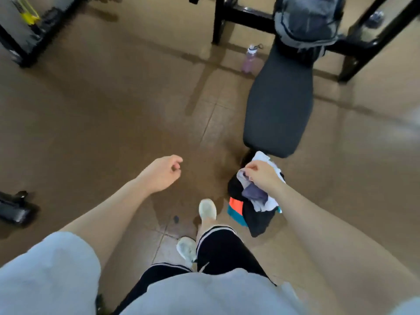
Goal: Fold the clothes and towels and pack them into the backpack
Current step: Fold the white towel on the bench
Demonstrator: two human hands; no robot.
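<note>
A view from a person's head, looking down at their own arms, legs and a brown tiled floor [102, 110]. The right hand [261, 172] is curled tight around a bundle of clothes [254, 201], which hangs from the fist and bunches below and beside the wrist: white and purple-grey cloth nearest the fingers, black fabric with an orange and teal patch lower down. The left hand [162, 172] hovers apart to the left, fingers loosely curled, holding nothing. Just beyond the bundle is the near end of a black padded bench [278, 98], which runs away from the viewer. At its far end sits a grey backpack [306, 19], well apart from the clothes. A pink water bottle [250, 59] stands on the floor beside the bench. The person wears white shoes [207, 209], black shorts and a pale shirt.
</note>
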